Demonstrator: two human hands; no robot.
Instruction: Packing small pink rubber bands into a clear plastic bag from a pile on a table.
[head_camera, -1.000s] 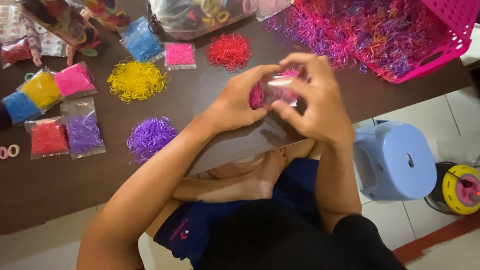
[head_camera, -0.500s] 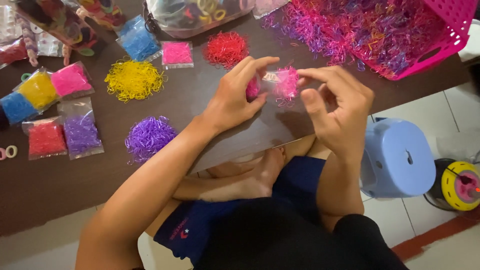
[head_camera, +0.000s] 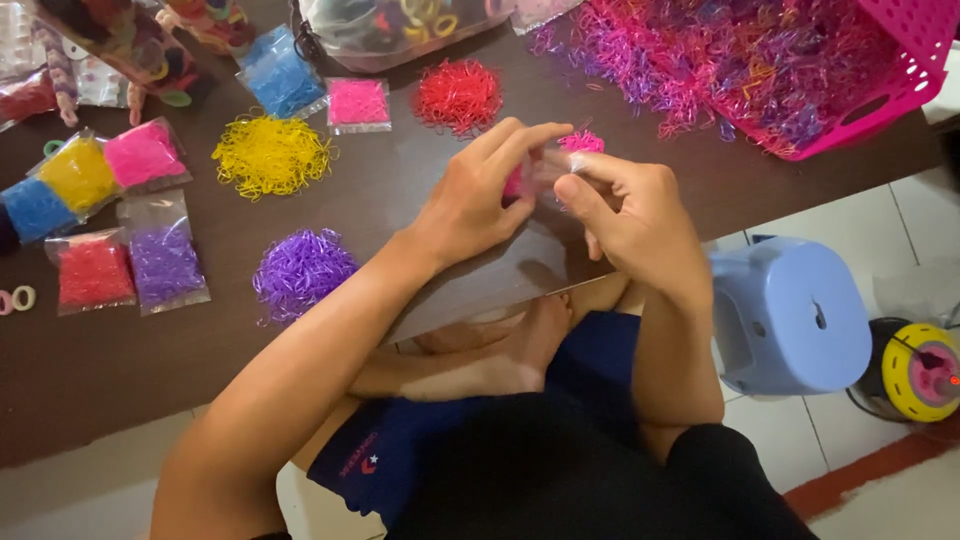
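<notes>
Hands meet at upper centre: left hand (head_camera: 470, 200) and right hand (head_camera: 625, 215) both pinch a small bag (head_camera: 548, 168), apparently of pink bands (head_camera: 580, 141), lying between them.

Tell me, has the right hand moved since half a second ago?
Yes. The right hand has moved left, away from the blue stool, closing against the left hand.

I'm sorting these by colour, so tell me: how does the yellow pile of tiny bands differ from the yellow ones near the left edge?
The yellow pile lies loose and spread on the brown table; the yellow bag is a sealed clear packet. The yellow pile is wider and flatter, the yellow bag compact and plump. The yellow pile sits alone; the yellow bag touches blue and pink packets. Both hold the same tiny yellow bands.
</notes>
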